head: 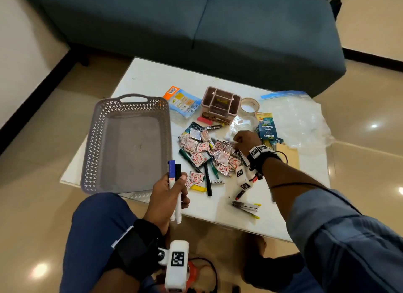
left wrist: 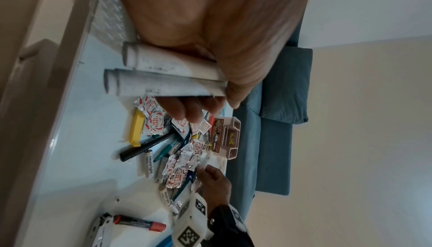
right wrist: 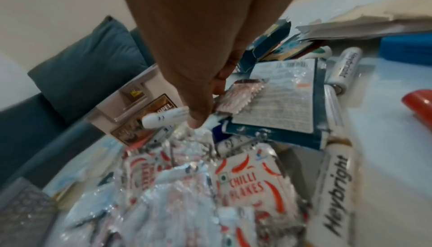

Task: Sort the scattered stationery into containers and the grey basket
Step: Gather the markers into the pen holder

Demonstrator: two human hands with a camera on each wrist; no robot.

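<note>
My left hand [head: 172,190] hovers at the front edge of the white table [head: 152,78], gripping two white markers [head: 174,179], one blue-capped, one black-capped; their barrels [left wrist: 163,77] lie side by side under my thumb. The grey basket [head: 93,140] sits empty just to its left. My right hand [head: 237,141] reaches into a pile of pens and chilli flake sachets [head: 196,148], its fingers [right wrist: 198,119] pinching a white pen [right wrist: 161,119]. A pinkish compartment organizer [head: 218,117] stands behind the pile.
A tape roll [head: 249,105], Koflet-H boxes [head: 267,130] and a clear zip bag [head: 301,118] lie at the right. A stapler [head: 245,205], red-capped marker [head: 239,194], yellow clip [head: 198,188] and Heybright battery [head: 218,182] lie near the front. A blue sofa [head: 218,30] stands behind the table.
</note>
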